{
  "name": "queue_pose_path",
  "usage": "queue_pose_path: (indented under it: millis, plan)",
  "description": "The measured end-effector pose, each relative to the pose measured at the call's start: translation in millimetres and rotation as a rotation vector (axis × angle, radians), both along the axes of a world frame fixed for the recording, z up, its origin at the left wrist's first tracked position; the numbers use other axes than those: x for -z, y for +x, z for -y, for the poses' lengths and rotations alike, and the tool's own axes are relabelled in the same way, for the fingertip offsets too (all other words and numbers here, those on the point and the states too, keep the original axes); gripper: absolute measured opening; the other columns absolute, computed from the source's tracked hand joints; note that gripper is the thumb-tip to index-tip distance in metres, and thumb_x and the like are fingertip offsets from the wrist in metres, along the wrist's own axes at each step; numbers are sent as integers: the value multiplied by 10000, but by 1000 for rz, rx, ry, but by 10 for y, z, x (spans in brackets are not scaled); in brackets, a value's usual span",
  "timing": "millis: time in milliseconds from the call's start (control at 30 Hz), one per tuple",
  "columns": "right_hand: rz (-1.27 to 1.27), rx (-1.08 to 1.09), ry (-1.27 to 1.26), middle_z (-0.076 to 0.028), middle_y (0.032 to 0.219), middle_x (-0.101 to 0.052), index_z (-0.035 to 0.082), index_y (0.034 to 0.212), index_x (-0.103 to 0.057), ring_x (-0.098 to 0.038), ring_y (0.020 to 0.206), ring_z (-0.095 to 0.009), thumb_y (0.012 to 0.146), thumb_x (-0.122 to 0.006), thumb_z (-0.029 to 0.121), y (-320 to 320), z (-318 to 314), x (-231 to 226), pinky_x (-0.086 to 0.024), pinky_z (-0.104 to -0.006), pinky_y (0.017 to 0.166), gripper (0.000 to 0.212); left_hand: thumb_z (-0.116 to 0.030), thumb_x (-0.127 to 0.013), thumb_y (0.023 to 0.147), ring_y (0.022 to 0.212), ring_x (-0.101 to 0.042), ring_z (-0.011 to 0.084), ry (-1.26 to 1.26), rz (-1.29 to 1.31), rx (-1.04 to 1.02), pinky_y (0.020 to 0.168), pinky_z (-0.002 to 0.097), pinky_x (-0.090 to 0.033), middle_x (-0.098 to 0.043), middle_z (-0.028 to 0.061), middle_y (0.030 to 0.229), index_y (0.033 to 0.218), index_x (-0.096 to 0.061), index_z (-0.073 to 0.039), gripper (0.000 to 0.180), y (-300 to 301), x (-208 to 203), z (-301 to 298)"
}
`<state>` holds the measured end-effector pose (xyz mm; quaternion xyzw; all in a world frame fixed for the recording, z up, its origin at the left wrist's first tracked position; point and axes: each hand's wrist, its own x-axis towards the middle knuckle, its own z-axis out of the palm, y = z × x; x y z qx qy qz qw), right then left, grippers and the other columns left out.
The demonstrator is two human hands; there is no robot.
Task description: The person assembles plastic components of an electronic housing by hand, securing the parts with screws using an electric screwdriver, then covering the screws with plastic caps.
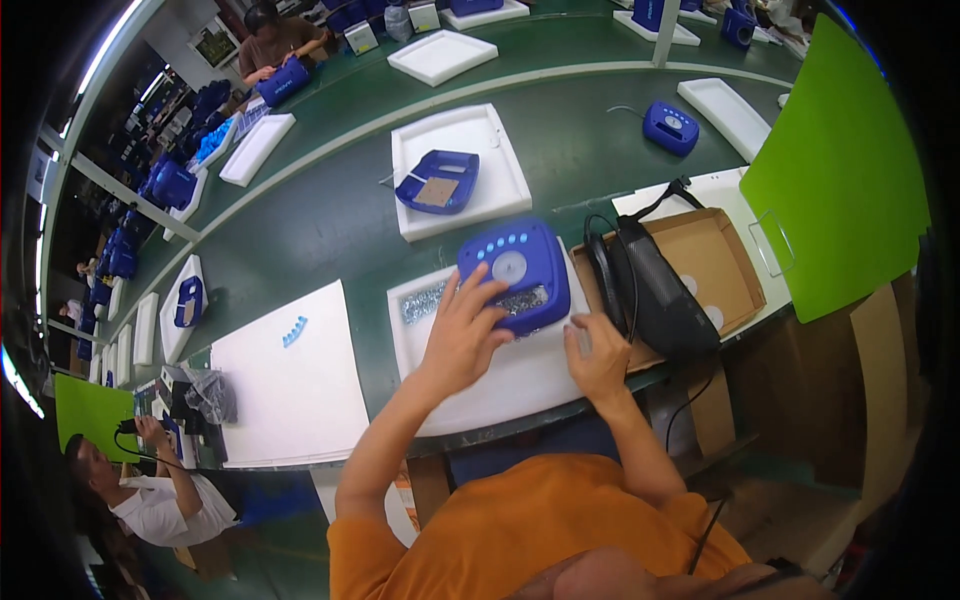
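Orange shirt (530, 510) nearest, the head view shows a rounded blue casing (546, 262) over a white foam tray (490, 402), its face bearing pale-blue buttons (512, 240), a whitish disc (510, 266) and a silvery strip (525, 300). Loose and spread, the left hand (463, 342) touches that face; the right hand (600, 356) curls beside it, its grip unclear.

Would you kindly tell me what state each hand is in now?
Left hand: open, spread over the blue casing.
Right hand: partly curled beside the casing; its grip cannot be told.
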<state>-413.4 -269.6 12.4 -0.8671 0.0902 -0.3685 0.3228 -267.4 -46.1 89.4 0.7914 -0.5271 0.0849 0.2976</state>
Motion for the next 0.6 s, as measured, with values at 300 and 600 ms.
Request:
queue_pose_path:
  millis: [300,600]
  plan:
    - [-11,-86,-108,-159,976,-794,28,1043,-778,-775,827,-389,955,-802,94,3,-93,7,-617,-460,743,112,-266,-888,923,1603,-473,416,-26,231,-346,1347,636,-302,-583,167,1629,1361,-712,-48,520,1747,458,1396]
    - [3,-110,-150,-133,946,-785,36,1021,-781,-771,835,-358,939,-801,85,8,-63,-44,-614,-452,740,98,-237,-844,937,1493,-588,371,597,367,-711,1323,658,-333,-723,164,1466,1336,-752,-68,444,2178,698,670]
